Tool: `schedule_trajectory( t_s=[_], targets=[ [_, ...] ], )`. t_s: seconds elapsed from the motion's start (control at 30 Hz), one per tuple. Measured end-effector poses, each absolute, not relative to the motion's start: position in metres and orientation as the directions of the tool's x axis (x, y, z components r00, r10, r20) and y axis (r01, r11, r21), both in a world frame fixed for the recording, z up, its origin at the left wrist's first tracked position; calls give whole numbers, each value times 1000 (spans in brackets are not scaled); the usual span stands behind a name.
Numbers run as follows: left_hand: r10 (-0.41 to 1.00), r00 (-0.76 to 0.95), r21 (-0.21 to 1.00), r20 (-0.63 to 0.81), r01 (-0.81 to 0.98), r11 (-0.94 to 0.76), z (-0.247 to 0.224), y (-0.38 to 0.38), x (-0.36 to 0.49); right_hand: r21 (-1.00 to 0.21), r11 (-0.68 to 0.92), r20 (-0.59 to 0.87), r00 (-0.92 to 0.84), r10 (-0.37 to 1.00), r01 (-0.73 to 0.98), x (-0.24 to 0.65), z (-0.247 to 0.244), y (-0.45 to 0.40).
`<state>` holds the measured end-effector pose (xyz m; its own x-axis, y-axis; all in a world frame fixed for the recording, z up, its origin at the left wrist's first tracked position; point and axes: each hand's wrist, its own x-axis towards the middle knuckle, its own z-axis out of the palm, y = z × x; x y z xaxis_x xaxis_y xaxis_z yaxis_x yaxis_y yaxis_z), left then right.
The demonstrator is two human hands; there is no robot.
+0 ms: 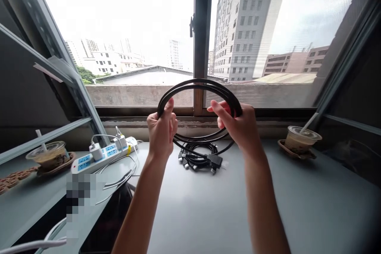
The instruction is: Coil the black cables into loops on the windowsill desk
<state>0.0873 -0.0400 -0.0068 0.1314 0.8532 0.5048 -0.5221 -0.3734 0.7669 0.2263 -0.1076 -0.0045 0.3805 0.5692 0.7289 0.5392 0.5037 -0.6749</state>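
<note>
A black cable (230, 97) is looped into a wide coil and held up above the table. My left hand (160, 129) wraps round the coil's left side, thumb pointing up along it. On the right side, my right hand (239, 125) grips the coil, with its thumb and finger stretched inward. From the coil's lower part a length hangs to a thick black connector (214, 160), which appears to rest at the table. Behind and below lies a pile of coiled black cables (195, 156) with several plug ends.
A white power strip (111, 151) with plugged-in chargers and white wires lies to the left. Lidded drink cups stand at left (49, 154) and right (300, 139) on small coasters. A dark flat object (104, 222) sits lower left. The window frame (202, 47) rises behind the grey table (196, 214).
</note>
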Motion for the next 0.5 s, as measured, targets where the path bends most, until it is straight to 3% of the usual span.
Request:
schedule_trajectory(
  t_s=[0.17,0.33,0.5],
  targets=[
    [821,221,800,527,-454,-391,-17,-41,101,-742,645,652,425,628,184,221,-1,-129],
    [841,365,909,399,-275,-313,-34,-30,117,-768,636,580,496,646,69,217,3,-142],
    [807,509,952,300,-208,-223,-35,-32,120,-715,699,582,577,573,27,212,6,-146]
  ],
)
